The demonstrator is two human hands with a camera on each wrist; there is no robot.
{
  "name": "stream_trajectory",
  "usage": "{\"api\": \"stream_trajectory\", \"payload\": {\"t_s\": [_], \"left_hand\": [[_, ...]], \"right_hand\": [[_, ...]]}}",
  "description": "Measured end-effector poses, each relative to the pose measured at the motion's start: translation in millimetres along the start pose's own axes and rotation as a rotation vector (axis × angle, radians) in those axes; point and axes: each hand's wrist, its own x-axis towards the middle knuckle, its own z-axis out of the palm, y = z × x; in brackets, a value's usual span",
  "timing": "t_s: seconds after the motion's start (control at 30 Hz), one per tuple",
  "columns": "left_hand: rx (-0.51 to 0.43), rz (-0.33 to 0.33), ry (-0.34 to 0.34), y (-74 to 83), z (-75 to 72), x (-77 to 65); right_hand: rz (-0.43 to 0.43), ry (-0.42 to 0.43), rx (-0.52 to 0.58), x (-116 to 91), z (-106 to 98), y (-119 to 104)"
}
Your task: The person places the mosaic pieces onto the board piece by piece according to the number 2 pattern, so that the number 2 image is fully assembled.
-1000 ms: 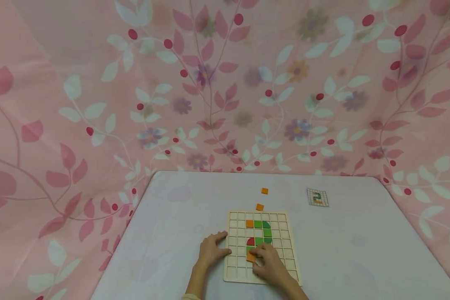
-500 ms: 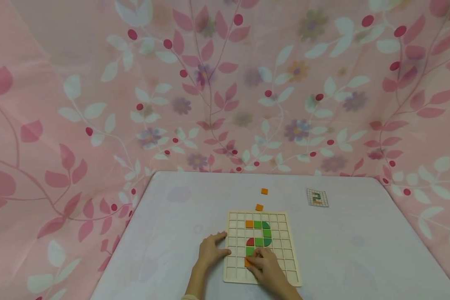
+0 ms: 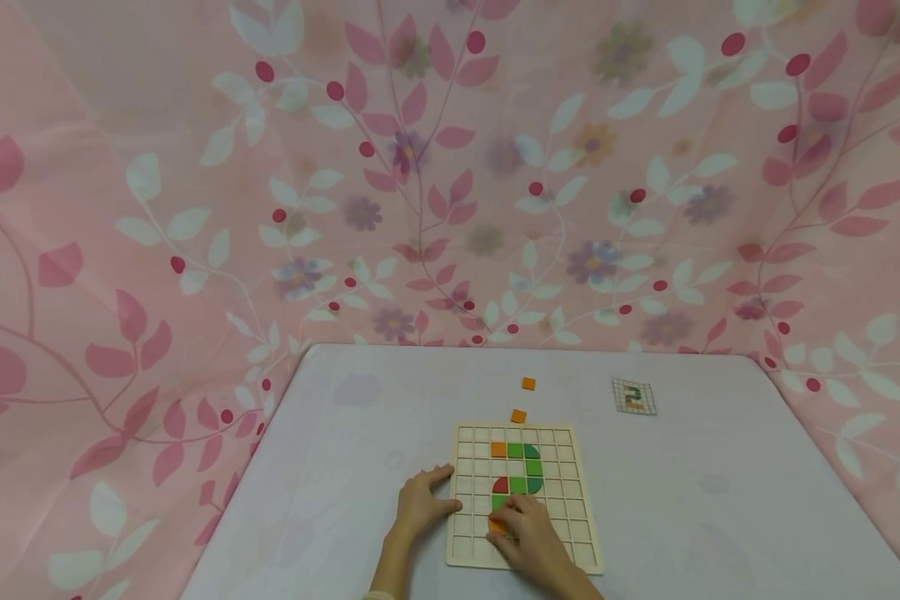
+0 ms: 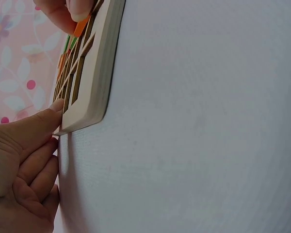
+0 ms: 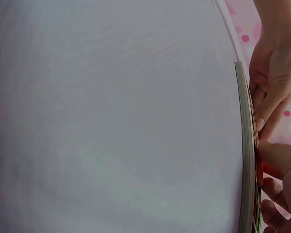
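Note:
A square wooden grid board lies near the front of the table. My right hand pinches an orange square tile between thumb and fingers, low on the board. In the right wrist view the orange tile shows between the thumb and a finger at the board's surface. Just above it sits a green square tile, partly covered by my fingers. My left hand rests against the board's left side, its thumb on the rim. A red quarter-round tile and green tiles form a curve higher up.
Two loose orange tiles, one farther back and one nearer, lie beyond the board. A small grid card with a coloured figure lies at the back right. Pink floral cloth hangs behind the white table.
My right hand has shifted slightly left and down with the orange tile, which now lies lower, beneath the green tile. The left hand has stayed at the board's edge.

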Motion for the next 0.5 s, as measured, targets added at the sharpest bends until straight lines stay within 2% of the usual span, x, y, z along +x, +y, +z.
{"api": "stream_trajectory", "payload": {"t_s": [0.3,0.4,0.5], "left_hand": [[-0.030,-0.014,-0.002,1.6,-0.6,-1.0],[-0.023,-0.012,-0.002,2.8,-1.3,-1.2],[-0.023,-0.020,-0.004,3.8,-1.7,-1.6]], "right_hand": [[-0.038,0.095,0.018,-2.0,1.3,5.9],[0.009,0.095,0.019,-1.4,0.0,6.8],[0.093,0.070,0.020,-1.6,-2.8,7.0]]}}
